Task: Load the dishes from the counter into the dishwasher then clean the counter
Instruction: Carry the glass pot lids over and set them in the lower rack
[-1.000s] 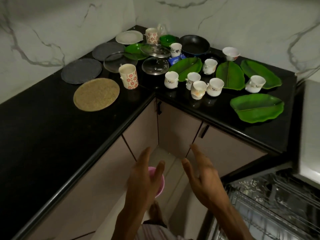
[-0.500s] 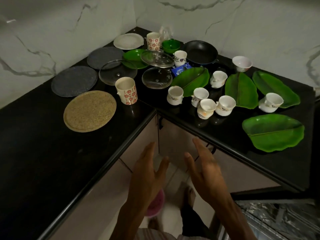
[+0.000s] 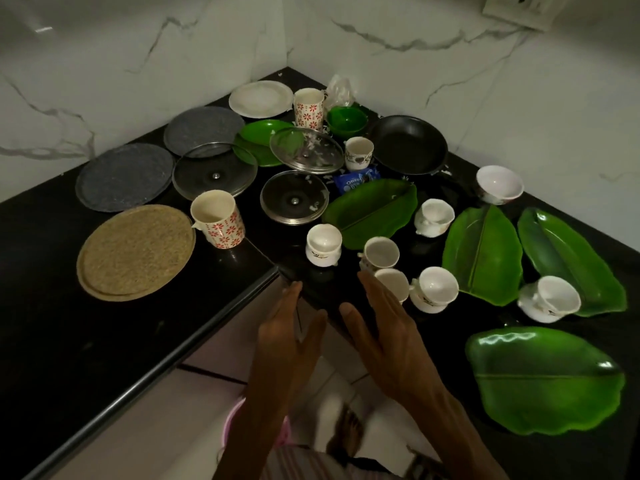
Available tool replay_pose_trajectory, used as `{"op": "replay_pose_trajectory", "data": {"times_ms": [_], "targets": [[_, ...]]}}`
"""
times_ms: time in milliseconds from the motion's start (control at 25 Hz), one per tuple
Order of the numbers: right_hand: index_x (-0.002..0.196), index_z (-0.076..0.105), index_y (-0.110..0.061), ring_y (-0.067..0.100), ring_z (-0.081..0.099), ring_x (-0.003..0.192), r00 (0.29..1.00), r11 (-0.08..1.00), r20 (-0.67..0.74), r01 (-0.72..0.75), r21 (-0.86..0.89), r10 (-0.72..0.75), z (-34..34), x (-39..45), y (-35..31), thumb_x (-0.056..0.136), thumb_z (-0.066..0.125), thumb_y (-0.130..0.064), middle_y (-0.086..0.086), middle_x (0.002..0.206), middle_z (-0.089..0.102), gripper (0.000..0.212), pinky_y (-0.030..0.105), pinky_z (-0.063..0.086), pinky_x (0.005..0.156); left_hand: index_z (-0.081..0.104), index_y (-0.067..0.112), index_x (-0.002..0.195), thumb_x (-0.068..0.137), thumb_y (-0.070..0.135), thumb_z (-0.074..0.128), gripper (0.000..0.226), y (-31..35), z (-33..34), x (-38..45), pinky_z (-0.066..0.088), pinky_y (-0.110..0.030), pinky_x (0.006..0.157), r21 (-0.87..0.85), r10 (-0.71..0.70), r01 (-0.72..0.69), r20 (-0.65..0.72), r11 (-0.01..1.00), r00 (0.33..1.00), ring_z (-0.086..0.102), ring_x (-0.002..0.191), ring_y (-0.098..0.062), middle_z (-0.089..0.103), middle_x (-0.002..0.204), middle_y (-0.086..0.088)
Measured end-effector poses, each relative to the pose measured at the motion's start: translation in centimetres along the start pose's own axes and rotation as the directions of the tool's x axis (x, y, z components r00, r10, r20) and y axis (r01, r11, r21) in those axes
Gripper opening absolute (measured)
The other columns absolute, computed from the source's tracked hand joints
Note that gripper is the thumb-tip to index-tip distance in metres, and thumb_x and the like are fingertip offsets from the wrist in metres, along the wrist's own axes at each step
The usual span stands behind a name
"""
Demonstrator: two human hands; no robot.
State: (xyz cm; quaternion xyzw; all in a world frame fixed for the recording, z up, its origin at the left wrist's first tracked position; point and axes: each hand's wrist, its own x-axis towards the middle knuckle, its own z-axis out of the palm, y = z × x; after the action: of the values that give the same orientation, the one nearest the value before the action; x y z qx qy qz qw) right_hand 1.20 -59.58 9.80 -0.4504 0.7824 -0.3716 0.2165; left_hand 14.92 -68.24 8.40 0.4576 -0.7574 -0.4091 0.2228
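Black polished stone is making up the L-shaped counter (image 3: 69, 341), and the dishes are crowding its corner. I am counting four green leaf-shaped platters (image 3: 543, 379), glossy and ribbed down the middle, and six small white teacups (image 3: 323, 250) sitting among them. Two taller mugs with red flower prints (image 3: 218, 220) are standing near three round glass lids (image 3: 214, 173) rimmed in metal. Two speckled grey plates (image 3: 124, 176), a white plate (image 3: 260, 98), a woven round mat (image 3: 135, 252), a green plate (image 3: 258, 140), a green bowl (image 3: 346, 121) and a black pan (image 3: 408, 145) are filling the back. A blue packet (image 3: 356, 180) is reading "OREO".

Both hands are hovering at the counter's inner edge — the left hand (image 3: 287, 341) and the right hand (image 3: 384, 334) with fingers straight and spread, holding nothing.
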Motion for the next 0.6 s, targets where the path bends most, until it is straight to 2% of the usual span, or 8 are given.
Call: {"op": "replay_pose_trajectory", "data": {"times_ms": [80, 120, 200, 280, 320, 400, 480, 600], "targets": [[0.150, 0.034, -0.021, 0.006, 0.030, 0.143, 0.999, 0.999, -0.011, 0.039, -0.005, -0.039, -0.7, 1.7, 0.6, 0.093, 0.042, -0.060, -0.006, 0.154, 0.036, 0.069, 0.032, 0.033, 0.115, 0.049, 0.013, 0.140, 0.089, 0.062, 0.053, 0.071, 0.4, 1.0, 0.8, 0.039, -0.026, 0.103, -0.020, -0.038, 0.038, -0.014, 0.999, 0.999, 0.051, 0.130, -0.022, 0.056, 0.138, -0.009], [0.148, 0.037, -0.020, 0.001, 0.033, 0.139, 0.998, 0.998, -0.022, 0.063, 0.004, -0.063, -0.9, 2.6, 0.7, 0.094, 0.046, -0.055, -0.008, 0.150, 0.041, 0.064, 0.024, 0.033, 0.112, 0.049, 0.013, 0.140, 0.089, 0.056, 0.055, 0.068, 0.5, 1.2, 1.3, 0.038, -0.022, 0.103, -0.031, -0.041, 0.041, -0.023, 0.999, 0.999, 0.051, 0.130, -0.022, 0.056, 0.139, -0.010], [0.142, 0.044, -0.019, -0.021, 0.036, 0.122, 0.992, 0.992, -0.042, 0.123, 0.026, -0.122, -1.2, 4.7, 0.4, 0.097, 0.054, -0.043, -0.018, 0.131, 0.049, 0.052, 0.003, 0.029, 0.100, 0.049, 0.011, 0.140, 0.088, 0.046, 0.060, 0.064, 0.8, 1.3, 2.8, 0.030, -0.004, 0.100, -0.025, -0.014, 0.012, -0.067, 1.000, 0.998, 0.050, 0.130, -0.020, 0.056, 0.138, -0.010], [0.138, 0.047, -0.016, -0.029, 0.039, 0.109, 0.989, 0.989, -0.050, 0.142, 0.031, -0.140, -1.0, 7.1, 0.2, 0.097, 0.056, -0.037, -0.020, 0.116, 0.051, 0.046, -0.004, 0.030, 0.088, 0.050, 0.011, 0.139, 0.089, 0.046, 0.061, 0.063, 0.6, 1.1, 4.8, 0.032, -0.007, 0.103, -0.023, 0.003, -0.005, -0.080, 1.000, 0.997, 0.051, 0.128, -0.018, 0.058, 0.136, -0.012], [0.138, 0.047, -0.014, -0.023, 0.045, 0.111, 0.991, 0.992, -0.041, 0.125, 0.034, -0.124, -1.0, 8.4, 0.0, 0.097, 0.056, -0.038, -0.016, 0.118, 0.057, 0.048, 0.000, 0.033, 0.089, 0.049, 0.013, 0.140, 0.088, 0.049, 0.059, 0.064, 0.4, 0.9, 5.9, 0.039, -0.019, 0.106, -0.038, 0.002, -0.004, -0.066, 0.999, 0.998, 0.052, 0.127, -0.019, 0.059, 0.134, -0.013], [0.140, 0.047, -0.013, 0.006, 0.058, 0.115, 0.999, 0.999, -0.022, 0.049, 0.013, -0.049, -0.7, 11.2, -0.1, 0.095, 0.056, -0.043, -0.001, 0.125, 0.064, 0.055, 0.020, 0.044, 0.094, 0.048, 0.016, 0.141, 0.087, 0.053, 0.053, 0.066, 0.3, 0.2, 8.9, 0.046, -0.039, 0.105, -0.041, 0.013, -0.014, -0.030, 0.999, 0.999, 0.055, 0.125, -0.020, 0.060, 0.133, -0.009], [0.135, 0.052, -0.015, 0.020, 0.062, 0.112, 0.998, 0.998, -0.014, -0.062, 0.014, 0.062, -0.5, 14.8, -0.4, 0.095, 0.058, -0.040, 0.005, 0.122, 0.066, 0.048, 0.029, 0.047, 0.091, 0.049, 0.014, 0.140, 0.088, 0.049, 0.051, 0.062, 0.2, -0.6, 13.1, 0.042, -0.036, 0.109, 0.023, 0.081, -0.080, -0.025, 0.997, 0.996, 0.052, 0.129, -0.019, 0.057, 0.137, -0.006], [0.127, 0.055, -0.012, 0.023, 0.061, 0.106, 0.967, 0.969, 0.069, -0.247, 0.028, 0.245, 0.2, 20.6, -1.0, 0.095, 0.057, -0.038, 0.007, 0.115, 0.066, 0.041, 0.022, 0.041, 0.081, 0.050, 0.011, 0.139, 0.092, 0.026, 0.053, 0.049, 0.6, -2.4, 20.8, 0.037, -0.031, 0.106, 0.157, 0.180, -0.170, -0.050, 0.973, 0.982, 0.050, 0.130, -0.025, 0.055, 0.140, -0.010]]}}
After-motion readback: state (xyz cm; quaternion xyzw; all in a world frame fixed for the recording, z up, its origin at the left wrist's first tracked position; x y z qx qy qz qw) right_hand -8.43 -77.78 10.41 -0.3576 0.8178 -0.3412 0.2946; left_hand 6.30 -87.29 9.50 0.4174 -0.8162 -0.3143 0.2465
